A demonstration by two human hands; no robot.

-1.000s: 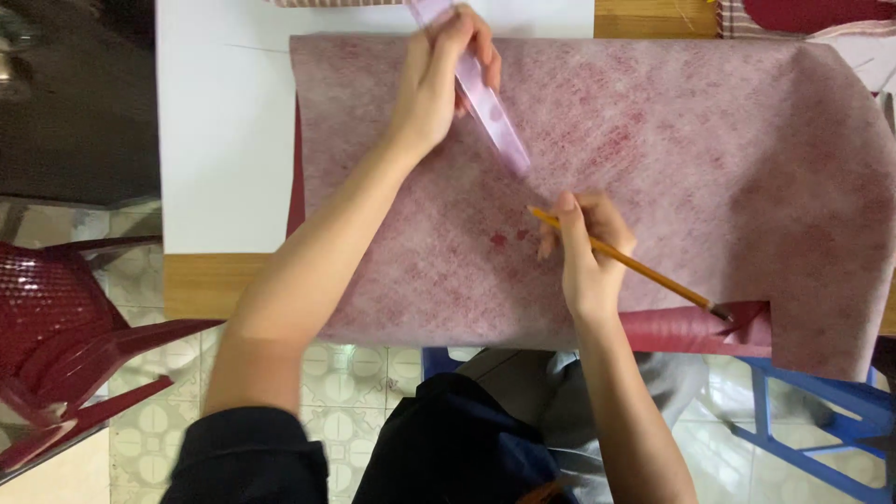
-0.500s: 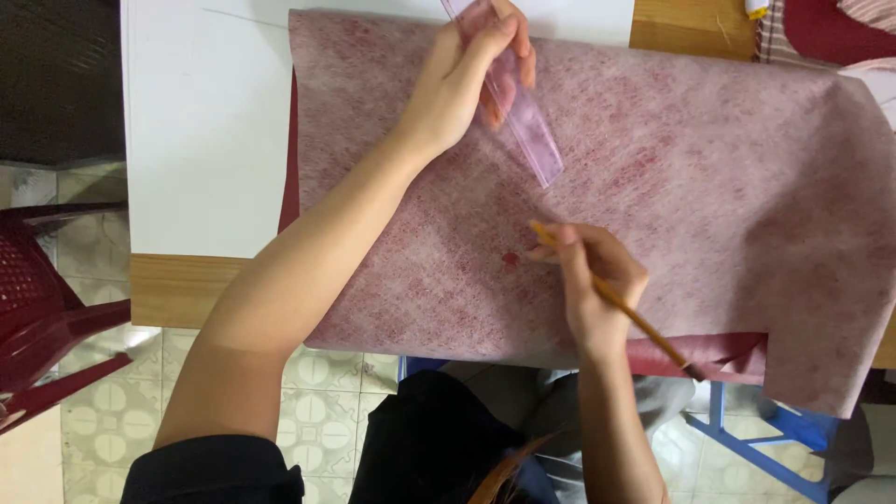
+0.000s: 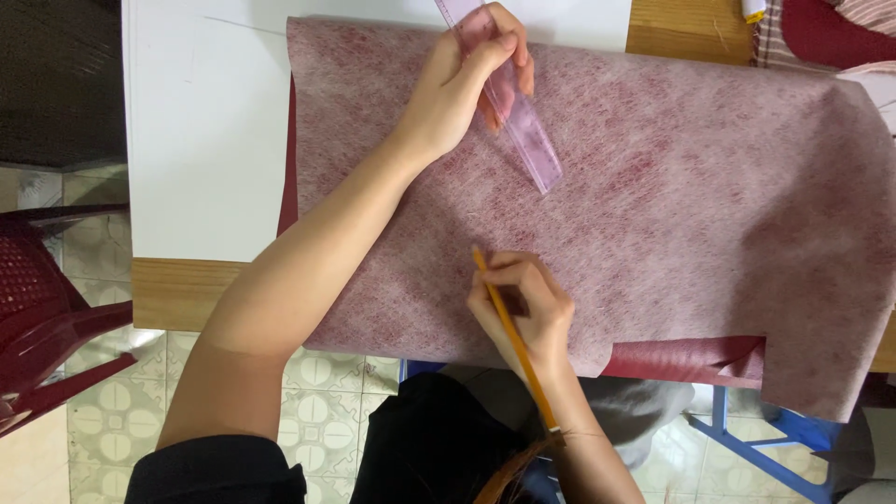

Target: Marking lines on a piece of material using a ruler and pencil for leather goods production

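Observation:
A large sheet of pinkish-red mottled fabric lies spread over the table. My left hand presses a clear pink ruler flat on the fabric near its far edge, the ruler slanting down to the right. My right hand holds a yellow pencil with its tip on the fabric at the near middle, below the ruler's lower end. A darker red layer shows under the fabric at the near edge.
A white sheet covers the table's left part, with the wooden table edge showing in front. A red plastic chair stands at the left on the tiled floor. A blue stool frame is under the table. More cloth lies at the far right.
My right hand with the pencil has shifted left along the fabric, the pencil now more upright. The ruler under my left hand stays in place; the view has shifted a little.

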